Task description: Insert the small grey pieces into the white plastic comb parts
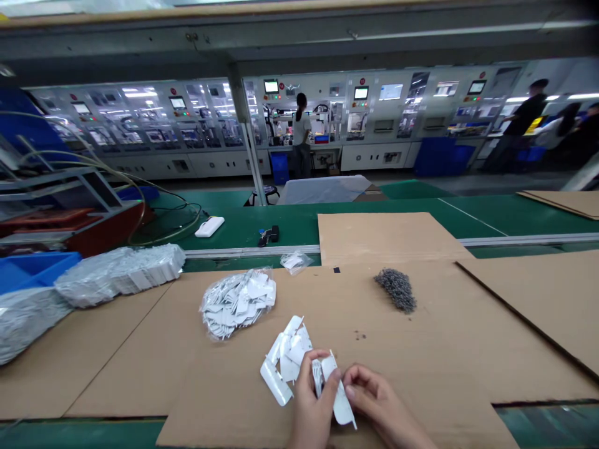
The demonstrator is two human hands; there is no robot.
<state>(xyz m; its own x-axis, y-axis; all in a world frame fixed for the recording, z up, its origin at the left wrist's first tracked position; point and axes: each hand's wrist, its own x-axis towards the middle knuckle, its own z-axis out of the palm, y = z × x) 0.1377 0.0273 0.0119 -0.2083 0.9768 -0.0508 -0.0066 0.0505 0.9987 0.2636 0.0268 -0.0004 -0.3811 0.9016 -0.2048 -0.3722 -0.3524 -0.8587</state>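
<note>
My left hand (314,402) is closed around a white plastic piece (342,402), holding it upright over the cardboard, with more white material between the fingers. Against the right side of that piece, my right hand (375,398) has its thumb and fingers pinched together; anything inside the pinch is hidden. Several loose white plastic pieces (276,379) lie overlapping just left of my hands. Behind them sits a clear bag of similar white pieces (238,301). Farther right is a pile of small grey metal parts (397,290), too fine to name.
Cardboard sheets (444,349) cover the green workbench (294,215). Wrapped stacks of white parts (121,274) and a blue bin (37,271) stand left. A small clear bag (296,262), a white device (209,226) and a black object (269,235) lie toward the back. People stand beyond.
</note>
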